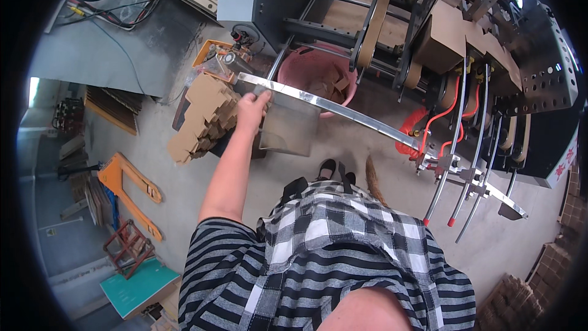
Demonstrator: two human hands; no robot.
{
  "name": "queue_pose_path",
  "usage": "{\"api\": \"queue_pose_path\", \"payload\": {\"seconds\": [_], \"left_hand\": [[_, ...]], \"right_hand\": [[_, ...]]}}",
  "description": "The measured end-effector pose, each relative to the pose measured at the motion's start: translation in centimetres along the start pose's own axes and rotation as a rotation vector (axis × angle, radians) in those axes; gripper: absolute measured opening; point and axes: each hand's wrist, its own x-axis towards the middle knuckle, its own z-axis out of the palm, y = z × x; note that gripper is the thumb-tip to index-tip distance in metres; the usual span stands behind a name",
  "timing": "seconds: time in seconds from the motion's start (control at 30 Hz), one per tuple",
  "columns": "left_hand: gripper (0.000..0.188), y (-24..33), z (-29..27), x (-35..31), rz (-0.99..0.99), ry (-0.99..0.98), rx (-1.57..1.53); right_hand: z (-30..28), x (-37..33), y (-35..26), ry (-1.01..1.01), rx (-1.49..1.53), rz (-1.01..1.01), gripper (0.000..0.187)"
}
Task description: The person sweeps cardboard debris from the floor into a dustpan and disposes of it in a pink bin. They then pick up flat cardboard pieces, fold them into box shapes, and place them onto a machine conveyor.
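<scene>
My left hand (pixel 250 112) reaches forward, its fingers closed at the upper left corner of a greyish translucent panel (pixel 288 129). The panel hangs just below a long metal bar (pixel 343 116), near the bar's left end. Left of my hand, flat brown cardboard pieces (pixel 205 116) lie stacked in an uneven pile. Beyond the bar stands a pink tub (pixel 294 70) with brown cardboard scraps (pixel 331 83) inside. My right hand is out of view.
A machine with belts (pixel 373 24) and rods fills the far right; folded cardboard boxes (pixel 440 37) sit on it. Metal rods (pixel 436 193) stick out toward me at the right. An orange pallet jack (pixel 119 178) and a green board (pixel 138 287) are at the left.
</scene>
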Motion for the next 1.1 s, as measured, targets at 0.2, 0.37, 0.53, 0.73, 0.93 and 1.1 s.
{"api": "queue_pose_path", "payload": {"seconds": [0.2, 0.37, 0.53, 0.73, 0.93, 1.1], "left_hand": [[0.027, -3.8, 0.2, -2.0, -0.085, -0.057, 0.208], [0.026, 0.9, 1.2, -2.4, -0.022, -0.069, 0.094], [0.03, 1.0, 0.1, -4.4, -0.031, -0.054, -0.007], [0.019, -6.2, -0.5, -9.7, -0.021, -0.063, 0.127], [0.019, -11.1, -6.7, -16.4, -0.143, 0.016, 0.195], [0.019, -18.9, -12.0, -25.4, -0.354, 0.108, 0.228]], "right_hand": [[-0.3, 0.4, 0.1, -0.008, -0.042, -0.022, 0.04], [0.4, 1.1, 1.3, -0.015, -0.046, -0.021, 0.04], [1.9, 3.8, 1.0, -0.006, -0.06, -0.07, 0.04], [7.4, 12.9, 1.6, -0.03, -0.094, -0.253, 0.04], [9.6, 16.2, -1.9, -0.032, -0.193, -0.351, 0.043], [5.1, 10.2, -8.3, -0.067, -0.315, -0.261, 0.047]]}}
